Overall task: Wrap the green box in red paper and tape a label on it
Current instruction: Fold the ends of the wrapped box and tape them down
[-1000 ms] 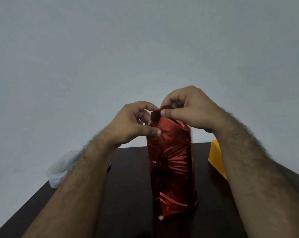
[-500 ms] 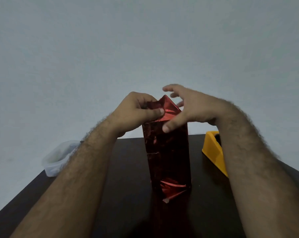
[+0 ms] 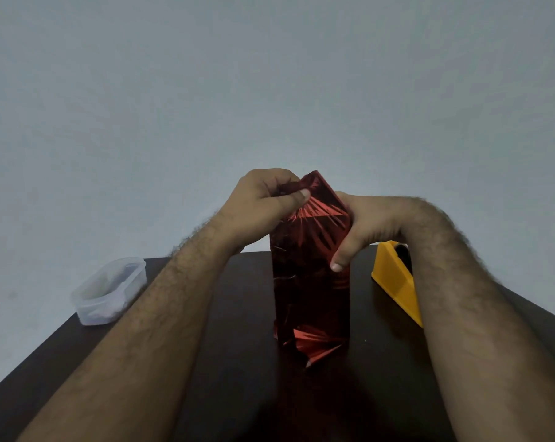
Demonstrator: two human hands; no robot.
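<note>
Left hand [image 3: 263, 205], curled at the top of the upright package, pinching a gathered flap of the red paper [image 3: 311, 269] between thumb and fingers; right hand [image 3: 360, 228], just across the package from it, clasping the upper right edge with the thumb laid down the near face and the fingers hidden behind. The green box itself is wholly covered by the paper and stands on the dark desk [image 3: 237, 378] between the two forearms, directly below both hands; its lower end shows crumpled folds with a loose point protruding toward the viewer. The step in hand appears to be closing the top end. To do it well, the right hand should brace the package so that it stays upright while the left draws the flap taut and flat across the top, creasing at the box edge before any tape is applied. A yellow tape dispenser [image 3: 394, 282] lies just beyond the right wrist, within easy reach; a clear plastic container [image 3: 108, 290] sits well outside the left forearm. No label can be made out.
</note>
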